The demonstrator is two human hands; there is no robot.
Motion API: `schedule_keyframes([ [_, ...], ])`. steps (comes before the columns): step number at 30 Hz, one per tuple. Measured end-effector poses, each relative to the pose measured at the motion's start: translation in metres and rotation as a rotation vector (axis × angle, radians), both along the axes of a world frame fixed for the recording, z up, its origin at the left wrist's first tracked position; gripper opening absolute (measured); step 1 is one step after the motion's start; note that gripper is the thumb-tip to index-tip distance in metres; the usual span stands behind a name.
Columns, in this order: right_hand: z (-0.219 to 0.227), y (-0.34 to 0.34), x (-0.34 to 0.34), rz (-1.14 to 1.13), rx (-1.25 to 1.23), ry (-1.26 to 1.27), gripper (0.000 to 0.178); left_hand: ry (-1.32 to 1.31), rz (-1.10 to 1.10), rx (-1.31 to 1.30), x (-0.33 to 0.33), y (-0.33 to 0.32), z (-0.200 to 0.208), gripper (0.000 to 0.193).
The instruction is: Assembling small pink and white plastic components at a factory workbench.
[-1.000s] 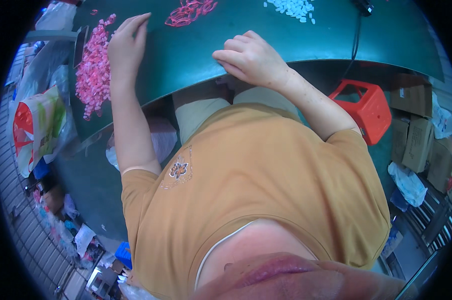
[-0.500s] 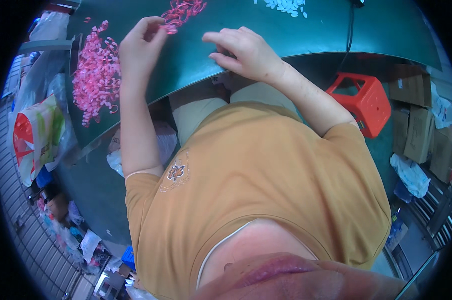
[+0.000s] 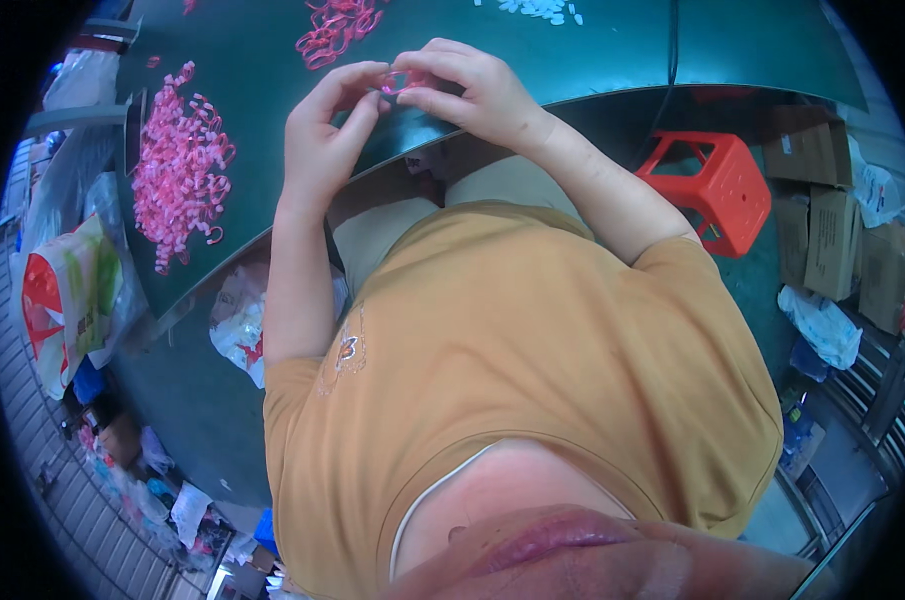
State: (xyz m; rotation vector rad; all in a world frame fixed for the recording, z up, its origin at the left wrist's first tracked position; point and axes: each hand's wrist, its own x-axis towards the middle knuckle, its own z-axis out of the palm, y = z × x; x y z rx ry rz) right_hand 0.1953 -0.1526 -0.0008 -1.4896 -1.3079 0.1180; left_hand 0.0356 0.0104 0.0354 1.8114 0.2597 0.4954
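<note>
Fingertips (image 3: pixel 377 70) partly hid the small pink ring (image 3: pixel 390 90). The view's top cut off the worktop's (image 3: pixel 573 62) far edge, the red loops (image 3: pixel 334 28) and the white pieces (image 3: pixel 541 9).

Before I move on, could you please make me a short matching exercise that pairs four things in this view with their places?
Things
1. Red plastic stool
2. Small pink loop
3. White pieces
4. Large pink heap

Places
A. At the picture's top edge
B. Toward the picture's left side
C. Toward the picture's right side
D. Between the left hand and the right hand

Pairs: 1-C, 2-D, 3-A, 4-B
</note>
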Motion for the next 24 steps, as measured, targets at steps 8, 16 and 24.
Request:
schedule_keyframes([
  [8, 0.013, -0.002, 0.006, 0.145, -0.194, 0.048, 0.031, -0.235, 0.085, 0.796, 0.001, -0.001, -0.013, 0.023],
  [16, 0.022, -0.012, 0.083, -0.195, -0.282, -0.127, 0.025, -0.115, 0.136, 0.822, -0.012, 0.001, -0.018, 0.022],
  [24, 0.051, 0.007, 0.136, -0.254, -0.626, -0.353, 0.024, -0.074, 0.125, 0.823, -0.006, 0.005, -0.017, 0.020],
])
